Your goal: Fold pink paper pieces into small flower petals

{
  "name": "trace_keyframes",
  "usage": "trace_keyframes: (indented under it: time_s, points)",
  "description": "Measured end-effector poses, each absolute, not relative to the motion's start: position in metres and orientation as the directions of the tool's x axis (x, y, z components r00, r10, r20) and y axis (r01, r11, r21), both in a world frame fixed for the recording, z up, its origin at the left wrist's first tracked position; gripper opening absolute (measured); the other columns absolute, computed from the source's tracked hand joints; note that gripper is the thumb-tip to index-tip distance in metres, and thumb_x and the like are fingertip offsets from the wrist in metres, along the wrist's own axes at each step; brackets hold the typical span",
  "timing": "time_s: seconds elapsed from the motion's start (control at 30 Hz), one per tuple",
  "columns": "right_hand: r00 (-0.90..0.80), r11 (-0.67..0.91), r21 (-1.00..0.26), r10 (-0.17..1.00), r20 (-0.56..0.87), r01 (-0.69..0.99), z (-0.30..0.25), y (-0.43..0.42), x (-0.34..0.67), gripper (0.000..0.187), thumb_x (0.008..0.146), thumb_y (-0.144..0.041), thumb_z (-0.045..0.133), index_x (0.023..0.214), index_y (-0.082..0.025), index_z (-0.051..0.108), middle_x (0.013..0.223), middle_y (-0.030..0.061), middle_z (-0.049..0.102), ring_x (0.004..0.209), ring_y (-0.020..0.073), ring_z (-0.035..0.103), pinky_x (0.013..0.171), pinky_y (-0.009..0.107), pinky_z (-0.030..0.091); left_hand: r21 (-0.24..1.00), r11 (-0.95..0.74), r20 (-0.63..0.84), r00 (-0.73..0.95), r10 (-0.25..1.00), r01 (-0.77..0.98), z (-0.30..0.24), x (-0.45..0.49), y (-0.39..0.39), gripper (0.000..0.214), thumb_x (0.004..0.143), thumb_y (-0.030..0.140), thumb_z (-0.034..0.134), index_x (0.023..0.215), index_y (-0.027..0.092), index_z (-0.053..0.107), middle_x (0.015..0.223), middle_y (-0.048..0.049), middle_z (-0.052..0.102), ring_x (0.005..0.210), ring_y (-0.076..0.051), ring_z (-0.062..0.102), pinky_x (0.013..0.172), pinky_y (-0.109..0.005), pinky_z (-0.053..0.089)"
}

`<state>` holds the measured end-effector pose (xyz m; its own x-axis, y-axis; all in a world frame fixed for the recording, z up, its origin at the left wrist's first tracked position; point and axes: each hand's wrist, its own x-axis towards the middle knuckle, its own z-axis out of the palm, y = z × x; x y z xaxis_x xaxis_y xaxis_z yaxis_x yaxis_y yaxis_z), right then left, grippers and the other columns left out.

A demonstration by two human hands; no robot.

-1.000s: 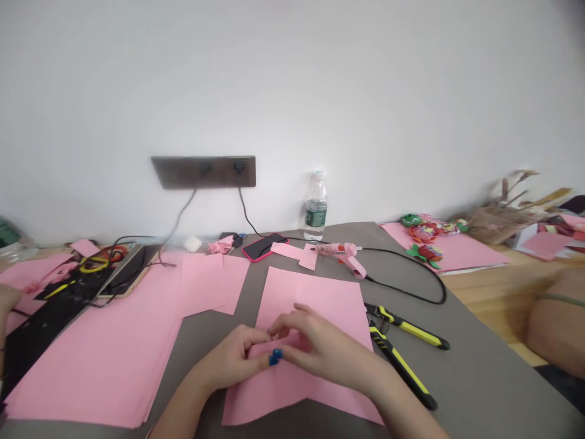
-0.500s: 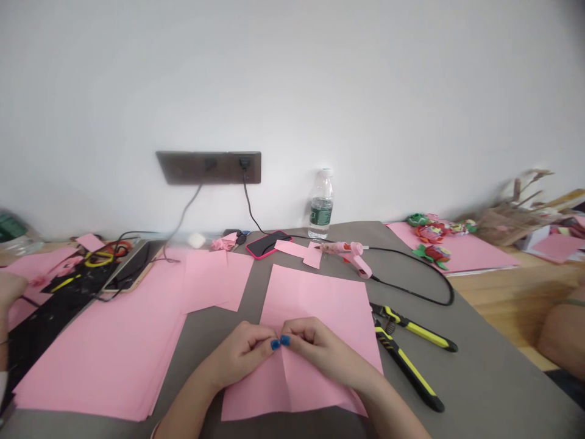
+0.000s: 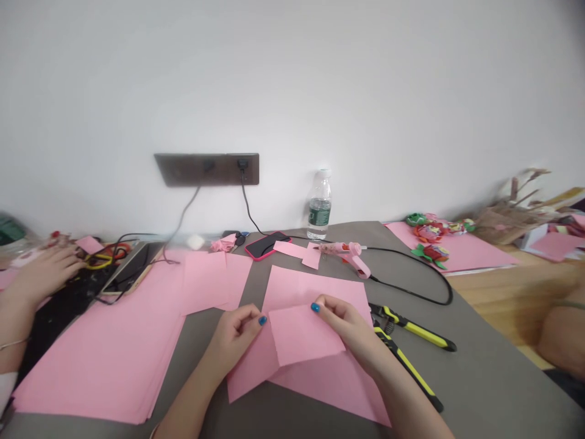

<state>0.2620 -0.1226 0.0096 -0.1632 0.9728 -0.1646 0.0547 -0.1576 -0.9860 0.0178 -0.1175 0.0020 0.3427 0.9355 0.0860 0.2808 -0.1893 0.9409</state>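
Observation:
My left hand [image 3: 235, 335] and my right hand [image 3: 345, 329] each pinch a piece of pink paper above the grey table [image 3: 475, 378]. The right hand's piece [image 3: 304, 334] is a squarish sheet, lifted slightly. The left hand's piece [image 3: 251, 369] slants down to the table beside it. Both thumbnails are painted blue. A larger pink sheet [image 3: 315, 286] lies flat underneath and behind both hands.
Yellow-and-black pliers [image 3: 406, 350] lie just right of my right hand. A pink glue gun [image 3: 350, 253] with black cord, a phone [image 3: 265, 245] and a water bottle [image 3: 319, 207] sit behind. A stack of pink sheets [image 3: 105, 353] lies left. Another person's hand [image 3: 41, 271] reaches in far left.
The hands have moved apart from a joined pinch, and the pink sheet now shows as two separate pieces. Another person's hand has come further in at the far left.

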Motion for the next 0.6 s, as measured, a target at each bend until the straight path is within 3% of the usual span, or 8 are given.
trace_keyframes:
  time_s: [0.17,0.3,0.47,0.6]
  points:
    - [-0.180,-0.181,-0.983,0.966,-0.183,0.029,0.010,-0.126,0.264,0.044,0.076,-0.060,0.067,0.071,-0.017,0.058,0.069,-0.0014,0.048,0.055,0.0103,0.040,0.051,0.023,0.032,0.920,-0.193,0.075,0.330,0.941,0.340,0.000,0.020,-0.118,0.038,0.091,0.046,0.050,0.064,0.020,0.043,0.062,0.0055,0.030,0.057,-0.012,0.029,0.054,-0.024,0.021]
    - [-0.101,-0.070,-0.990,0.991,-0.083,0.121,0.008,-0.127,0.256,0.052,0.079,-0.067,0.059,0.062,-0.019,0.051,0.061,-0.0031,0.041,0.049,0.0102,0.037,0.048,0.025,0.031,0.916,-0.173,0.037,0.353,0.935,0.361,0.000,0.020,-0.119,0.036,0.088,0.047,0.054,0.066,0.019,0.048,0.062,0.0059,0.033,0.056,-0.011,0.030,0.053,-0.024,0.021]
    - [0.013,-0.043,-0.992,0.999,-0.042,0.123,-0.005,-0.125,0.260,0.056,0.083,-0.070,0.051,0.057,-0.021,0.043,0.056,-0.0036,0.035,0.050,0.0122,0.037,0.048,0.026,0.032,0.942,-0.096,-0.055,0.430,0.901,0.320,0.009,0.018,-0.116,0.028,0.078,0.045,0.069,0.073,0.019,0.059,0.072,0.0022,0.057,0.069,-0.016,0.051,0.061,-0.023,0.036]
    - [-0.007,-0.058,-0.992,0.998,-0.060,0.109,-0.006,-0.127,0.266,0.057,0.085,-0.069,0.049,0.056,-0.020,0.044,0.054,-0.0027,0.038,0.052,0.0125,0.036,0.049,0.025,0.031,0.941,-0.068,-0.116,0.502,0.857,0.333,0.019,0.015,-0.114,0.020,0.079,0.037,0.068,0.087,0.020,0.070,0.091,-0.0032,0.070,0.086,-0.024,0.062,0.074,-0.027,0.045]
